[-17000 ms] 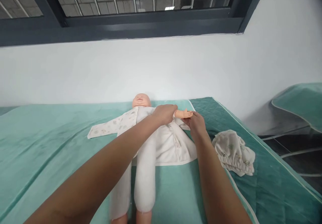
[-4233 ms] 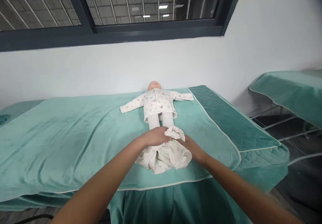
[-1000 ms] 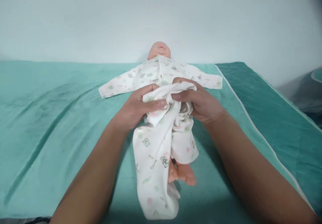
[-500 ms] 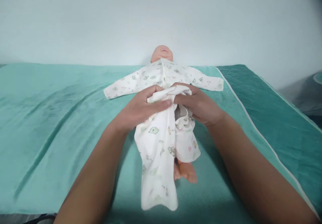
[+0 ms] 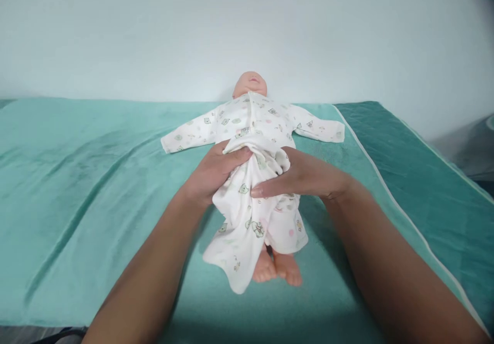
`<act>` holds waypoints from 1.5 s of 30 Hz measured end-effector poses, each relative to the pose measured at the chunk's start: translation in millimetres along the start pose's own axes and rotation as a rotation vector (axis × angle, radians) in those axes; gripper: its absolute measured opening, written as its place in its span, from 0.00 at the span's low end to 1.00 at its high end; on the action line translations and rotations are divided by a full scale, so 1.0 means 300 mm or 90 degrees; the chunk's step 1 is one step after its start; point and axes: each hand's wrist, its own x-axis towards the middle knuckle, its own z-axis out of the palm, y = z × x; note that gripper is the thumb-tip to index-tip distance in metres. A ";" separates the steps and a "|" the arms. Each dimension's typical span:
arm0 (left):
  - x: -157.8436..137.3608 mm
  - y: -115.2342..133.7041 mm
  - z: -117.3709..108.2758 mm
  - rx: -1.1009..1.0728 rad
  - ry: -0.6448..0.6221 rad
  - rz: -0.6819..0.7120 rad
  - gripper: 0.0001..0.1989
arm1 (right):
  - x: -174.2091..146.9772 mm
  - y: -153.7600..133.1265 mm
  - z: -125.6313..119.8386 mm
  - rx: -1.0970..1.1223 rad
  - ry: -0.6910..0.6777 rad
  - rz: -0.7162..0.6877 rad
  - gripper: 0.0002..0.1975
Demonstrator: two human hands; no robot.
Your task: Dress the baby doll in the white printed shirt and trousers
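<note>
A baby doll [image 5: 250,83] lies on its back in a white printed long-sleeved top [image 5: 266,115], its sleeves stretched out to both sides. Over its lower body my hands grip bunched white printed baby trousers [image 5: 239,220]. My left hand [image 5: 219,171] pinches the fabric near the waist, thumb on top. On the other side my right hand [image 5: 303,174] holds the gathered cloth, its thumb laid across the front. One trouser leg [image 5: 287,230] covers the doll's leg on the right; the other hangs loose towards me. The bare doll feet [image 5: 287,268] show below the cloth.
A light green blanket [image 5: 96,179] with creases on the left covers the surface under the doll. Darker green quilted cloth [image 5: 409,179] lies at the right beyond a pale edging. The white wall [image 5: 154,35] rises behind the doll's head.
The loose trouser leg has been drawn up and bunched, so its end hangs higher and both feet show more. My right hand has turned, its thumb now lying across the cloth.
</note>
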 end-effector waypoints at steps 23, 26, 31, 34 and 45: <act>-0.002 -0.009 0.001 -0.129 -0.096 0.008 0.29 | 0.000 0.022 -0.021 0.119 0.020 -0.036 0.25; -0.010 -0.001 0.010 -0.124 -0.075 -0.013 0.28 | 0.022 0.033 0.004 0.219 0.098 -0.082 0.25; -0.014 0.003 -0.010 -0.065 -0.129 -0.023 0.25 | 0.041 0.037 0.020 0.293 0.183 -0.116 0.20; -0.011 -0.004 -0.042 -0.021 -0.231 -0.035 0.25 | 0.042 0.028 0.029 0.302 0.206 -0.120 0.19; 0.002 -0.016 0.024 -0.199 -0.100 0.021 0.24 | 0.031 0.032 0.038 0.264 0.158 -0.098 0.18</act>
